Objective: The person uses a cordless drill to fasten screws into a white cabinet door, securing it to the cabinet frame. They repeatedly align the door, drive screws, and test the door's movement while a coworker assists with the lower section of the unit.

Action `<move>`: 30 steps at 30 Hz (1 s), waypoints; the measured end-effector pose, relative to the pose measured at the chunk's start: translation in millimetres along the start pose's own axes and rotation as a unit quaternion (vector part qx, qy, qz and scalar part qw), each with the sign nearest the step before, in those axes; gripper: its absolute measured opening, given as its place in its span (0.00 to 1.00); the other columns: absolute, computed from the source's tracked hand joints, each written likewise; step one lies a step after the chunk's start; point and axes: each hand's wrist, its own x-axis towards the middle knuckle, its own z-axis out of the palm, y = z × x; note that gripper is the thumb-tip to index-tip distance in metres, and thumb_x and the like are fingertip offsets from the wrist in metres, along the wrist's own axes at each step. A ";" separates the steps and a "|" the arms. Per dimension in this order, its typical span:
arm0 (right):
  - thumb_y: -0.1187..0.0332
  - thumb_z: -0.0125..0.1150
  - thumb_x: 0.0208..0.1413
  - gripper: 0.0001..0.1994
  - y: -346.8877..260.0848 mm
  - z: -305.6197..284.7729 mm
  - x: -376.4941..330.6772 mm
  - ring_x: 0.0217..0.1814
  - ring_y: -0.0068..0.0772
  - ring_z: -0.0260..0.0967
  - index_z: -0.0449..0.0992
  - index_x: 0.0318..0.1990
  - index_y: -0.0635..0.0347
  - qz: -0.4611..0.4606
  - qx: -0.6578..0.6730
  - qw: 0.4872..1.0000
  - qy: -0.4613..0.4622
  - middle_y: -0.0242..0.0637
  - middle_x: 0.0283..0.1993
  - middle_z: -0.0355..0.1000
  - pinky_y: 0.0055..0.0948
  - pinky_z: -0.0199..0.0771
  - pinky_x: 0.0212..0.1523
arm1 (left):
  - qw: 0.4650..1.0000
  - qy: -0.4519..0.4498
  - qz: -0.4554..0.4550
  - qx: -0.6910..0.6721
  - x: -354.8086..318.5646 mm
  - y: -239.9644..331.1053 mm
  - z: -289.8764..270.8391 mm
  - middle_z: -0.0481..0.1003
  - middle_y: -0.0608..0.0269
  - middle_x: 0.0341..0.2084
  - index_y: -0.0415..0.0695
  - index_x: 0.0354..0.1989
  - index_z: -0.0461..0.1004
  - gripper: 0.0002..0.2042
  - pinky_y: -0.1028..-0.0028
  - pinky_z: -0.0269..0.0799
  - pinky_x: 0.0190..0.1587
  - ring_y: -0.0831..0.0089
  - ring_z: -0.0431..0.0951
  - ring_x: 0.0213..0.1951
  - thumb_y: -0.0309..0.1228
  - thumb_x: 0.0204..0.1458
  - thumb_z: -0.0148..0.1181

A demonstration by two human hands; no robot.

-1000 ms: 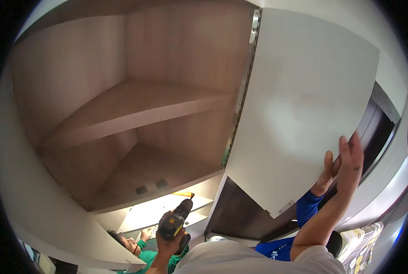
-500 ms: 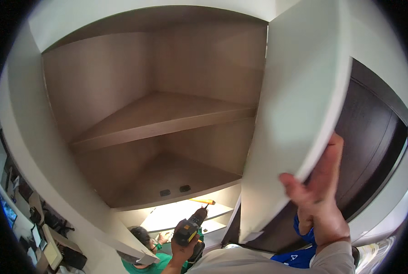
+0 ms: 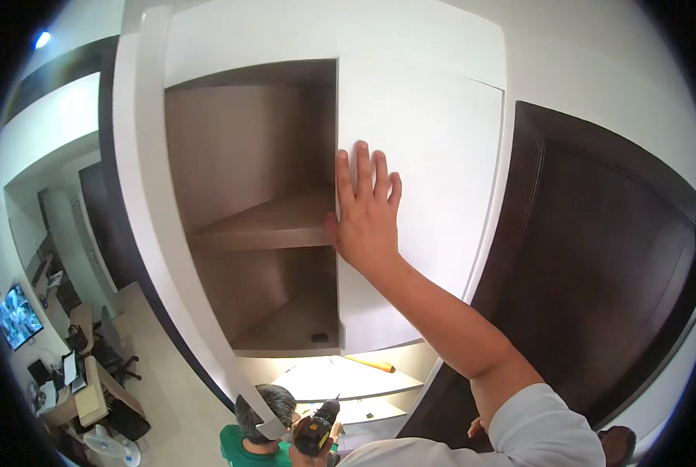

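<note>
My right hand (image 3: 369,222) lies flat on the white cabinet door (image 3: 433,210), fingers stretched out. Its thumb is at the door's free edge. The door covers the right half of a corner cabinet with brown inside walls and a brown shelf (image 3: 266,220). At the lower edge, my left hand (image 3: 299,458) grips a black and yellow cordless drill (image 3: 314,436), its bit pointing up and away; most of that hand is hidden. A second white door (image 3: 180,257) stands open on the left. A small dark piece (image 3: 320,338) lies on the cabinet floor.
A person in green (image 3: 243,447) is below the cabinet, beside a lit white shelf (image 3: 301,381) bearing a yellow-orange stick-like thing (image 3: 371,363). Another person's hand (image 3: 475,426) shows under my right arm. A dark door (image 3: 589,265) stands right; desks (image 3: 91,401) and a fan (image 3: 106,444) stand left.
The right door has swung leftward from open to lying across the cabinet front. My right hand has gone from gripping its edge to lying flat on its face. The drill stays in my left hand.
</note>
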 end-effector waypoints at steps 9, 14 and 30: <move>0.65 0.71 0.49 0.48 -7.8 -1.0 36.6 0.79 0.64 0.46 0.53 0.78 0.60 -0.023 -0.029 0.999 0.007 0.51 0.82 0.44 0.71 0.53 0.68 | 0.995 0.055 -0.008 -0.081 -12.2 42.7 -4.4 0.77 0.49 0.54 0.32 0.67 0.63 0.37 0.67 0.76 0.57 0.64 0.78 0.56 0.21 0.48 0.75; 0.60 0.73 0.50 0.42 -24.5 -30.2 49.6 0.79 0.61 0.48 0.63 0.74 0.52 -0.052 0.003 0.998 -0.017 0.49 0.79 0.50 0.71 0.52 0.68 | 0.998 -0.025 0.006 -0.061 -4.7 66.2 -20.3 0.75 0.46 0.58 0.33 0.66 0.65 0.36 0.62 0.75 0.60 0.61 0.76 0.61 0.23 0.48 0.76; 0.51 0.60 0.63 0.17 -38.4 -77.3 120.1 0.61 0.38 0.68 0.83 0.44 0.55 -0.421 -0.117 0.884 -0.168 0.33 0.49 0.77 0.60 0.53 0.76 | 0.997 0.000 0.074 0.019 -24.0 70.8 -21.8 0.82 0.52 0.49 0.39 0.69 0.65 0.37 0.70 0.78 0.53 0.67 0.84 0.49 0.26 0.49 0.75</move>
